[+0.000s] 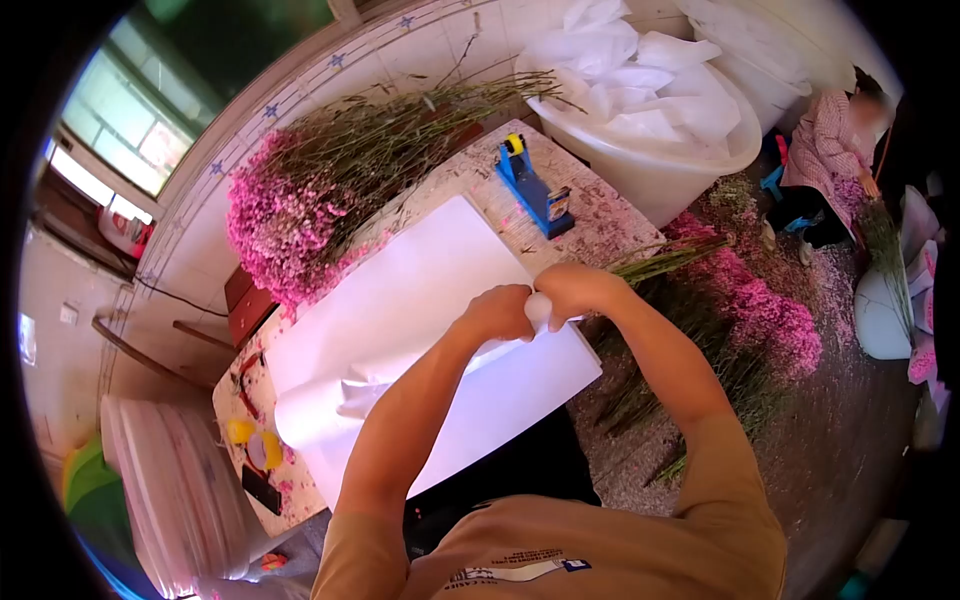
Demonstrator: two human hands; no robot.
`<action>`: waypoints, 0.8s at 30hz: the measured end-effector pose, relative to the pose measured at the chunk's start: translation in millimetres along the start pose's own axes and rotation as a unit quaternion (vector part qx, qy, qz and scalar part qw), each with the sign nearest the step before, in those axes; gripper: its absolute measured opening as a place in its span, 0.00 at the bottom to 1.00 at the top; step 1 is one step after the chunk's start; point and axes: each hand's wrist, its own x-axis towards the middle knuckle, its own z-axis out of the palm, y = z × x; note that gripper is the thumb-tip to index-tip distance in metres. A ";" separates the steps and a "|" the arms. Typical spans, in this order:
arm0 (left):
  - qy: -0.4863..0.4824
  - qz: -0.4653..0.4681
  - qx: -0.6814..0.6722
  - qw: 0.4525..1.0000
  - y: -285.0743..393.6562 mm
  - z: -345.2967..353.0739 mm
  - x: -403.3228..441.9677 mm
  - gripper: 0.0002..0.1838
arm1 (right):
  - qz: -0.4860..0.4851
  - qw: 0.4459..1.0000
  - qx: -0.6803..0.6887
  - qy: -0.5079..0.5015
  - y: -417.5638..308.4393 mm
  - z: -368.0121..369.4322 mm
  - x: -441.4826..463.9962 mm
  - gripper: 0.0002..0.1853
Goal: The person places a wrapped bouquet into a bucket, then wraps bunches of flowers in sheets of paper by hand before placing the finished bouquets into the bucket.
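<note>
My left hand (502,312) and my right hand (568,294) meet over the right side of the table. Both have curled fingers and are closed on a gathered wrap of white paper (365,393). Its folded length runs left beneath my left forearm. Between my fists shows a small round white thing (538,307); I cannot make out its kind. Large flat sheets of white paper (420,262) lie under my hands. Green stems (672,262) of a bunch lie just beyond my right wrist. A blue tape dispenser (535,190) with a yellow roll stands past the sheets.
Pink flowers (285,215) with long stems lie at the table's back left. Another pink bunch (770,315) is low on the right. A white tub (660,165) holds plastic wrap. Yellow tape rolls (262,450) and a phone (262,488) are front left. Another person (825,150) sits far right.
</note>
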 end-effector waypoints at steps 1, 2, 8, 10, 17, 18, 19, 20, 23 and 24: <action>-0.053 0.010 -0.016 0.998 6.4 -7.9 11.8 0.31 | -0.002 1.000 0.021 0.012 9.5 -7.3 -5.6 0.26; -0.047 0.049 -0.011 0.998 2.8 -10.2 28.0 0.30 | 0.002 0.996 0.078 0.040 20.1 -17.2 -9.7 0.28; -0.043 0.075 -0.010 0.996 8.8 -42.4 61.6 0.31 | 0.074 0.819 0.435 0.365 73.5 -79.1 27.7 0.24; -0.048 0.067 -0.008 0.997 10.1 -43.7 68.4 0.32 | 0.187 0.804 0.421 0.375 85.7 -78.8 48.2 0.17; -0.058 0.097 -0.035 0.993 -3.8 -38.7 83.7 0.30 | -0.024 0.770 0.427 0.473 12.1 -53.0 -30.1 0.09; -0.071 0.103 -0.053 0.991 -5.2 -47.4 83.9 0.30 | -0.071 0.756 0.428 0.490 9.7 -30.5 -48.5 0.08; -0.071 0.100 -0.058 0.991 -4.4 -58.2 80.3 0.30 | -0.047 0.764 0.433 0.476 7.3 -0.1 -68.2 0.06; -0.087 0.096 -0.069 0.989 -0.5 -72.2 74.0 0.30 | -0.024 0.771 0.437 0.463 7.7 25.9 -78.0 0.05; -0.156 0.074 -0.126 0.977 5.7 -95.2 65.5 0.32 | 0.077 0.661 0.631 0.400 28.8 79.7 -59.2 0.06; -0.199 0.076 -0.153 0.965 7.2 -93.5 67.3 0.33 | 0.082 0.656 0.630 0.407 33.9 81.4 -51.0 0.06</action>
